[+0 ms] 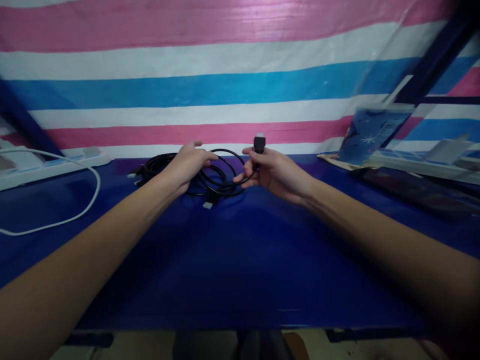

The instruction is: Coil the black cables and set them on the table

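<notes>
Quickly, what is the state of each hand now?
Left hand: open, fingers spread and resting on the black cable coil.
Right hand: closed, fingers holding the cable's black plug upright above the blue table.

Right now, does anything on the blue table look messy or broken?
Nothing looks broken. The black cable lies in a loose, uneven coil under the left hand, while the right hand pinches its plug upright.

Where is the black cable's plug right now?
In the head view, the black plug stands upright just right of centre, pinched in the right hand, above the coiled black cable that the left hand rests on.
</notes>
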`<state>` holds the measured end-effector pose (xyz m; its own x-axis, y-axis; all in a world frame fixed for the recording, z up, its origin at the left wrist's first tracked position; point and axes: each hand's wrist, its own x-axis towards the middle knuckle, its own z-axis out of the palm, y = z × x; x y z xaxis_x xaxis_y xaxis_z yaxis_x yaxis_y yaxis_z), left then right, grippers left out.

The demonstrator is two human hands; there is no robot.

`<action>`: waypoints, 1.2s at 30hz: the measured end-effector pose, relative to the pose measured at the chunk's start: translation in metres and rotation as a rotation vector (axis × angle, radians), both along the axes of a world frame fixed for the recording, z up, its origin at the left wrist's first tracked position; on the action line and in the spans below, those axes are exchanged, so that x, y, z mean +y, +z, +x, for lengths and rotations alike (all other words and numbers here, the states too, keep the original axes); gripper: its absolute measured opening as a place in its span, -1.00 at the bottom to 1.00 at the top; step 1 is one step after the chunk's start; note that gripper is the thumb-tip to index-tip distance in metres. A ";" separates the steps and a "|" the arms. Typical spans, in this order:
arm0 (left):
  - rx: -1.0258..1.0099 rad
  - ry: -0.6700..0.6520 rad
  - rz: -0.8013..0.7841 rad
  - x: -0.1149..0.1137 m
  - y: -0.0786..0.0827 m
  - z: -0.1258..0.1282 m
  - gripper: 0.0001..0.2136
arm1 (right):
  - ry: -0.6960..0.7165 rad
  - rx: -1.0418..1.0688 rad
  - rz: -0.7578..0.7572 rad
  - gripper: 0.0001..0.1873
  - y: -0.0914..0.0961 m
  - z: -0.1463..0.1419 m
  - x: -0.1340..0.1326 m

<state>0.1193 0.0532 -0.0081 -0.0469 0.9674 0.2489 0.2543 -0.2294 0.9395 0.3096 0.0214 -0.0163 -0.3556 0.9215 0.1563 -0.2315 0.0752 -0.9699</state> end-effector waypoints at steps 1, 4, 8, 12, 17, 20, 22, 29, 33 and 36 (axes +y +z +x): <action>-0.099 -0.056 -0.061 0.000 -0.002 0.001 -0.50 | 0.024 -0.047 0.009 -0.93 -0.002 -0.003 -0.001; -0.205 -0.173 -0.146 -0.005 0.000 0.005 -0.76 | -0.016 -0.196 0.064 -0.92 -0.007 -0.008 0.001; -0.118 -0.276 -0.018 -0.017 0.008 0.012 -0.89 | -0.262 -0.276 0.269 -0.78 -0.010 -0.008 0.007; -0.088 -0.359 0.018 -0.027 0.008 0.017 -0.83 | -0.357 -0.420 0.431 -0.75 -0.012 -0.002 0.009; -0.024 -0.393 0.088 -0.031 0.009 0.019 -0.75 | -0.400 -0.606 0.537 -0.79 -0.011 0.002 0.009; 0.154 -0.288 0.186 -0.030 0.011 0.020 -0.72 | -0.430 -0.670 0.581 -0.84 -0.009 0.001 0.008; 0.284 -0.176 0.253 -0.027 0.011 0.018 -0.71 | -0.457 -0.737 0.619 -0.91 -0.009 0.001 0.008; 0.861 0.178 0.550 -0.020 0.007 0.001 -0.74 | -0.526 -0.783 0.658 -0.81 -0.011 0.004 0.009; 0.932 -0.006 0.760 -0.028 0.010 0.006 -0.69 | -0.572 -0.719 0.680 -0.82 -0.011 0.001 0.009; 0.918 -0.116 0.703 -0.031 0.009 0.012 -0.63 | -0.472 -0.489 0.480 -0.83 -0.008 -0.004 0.008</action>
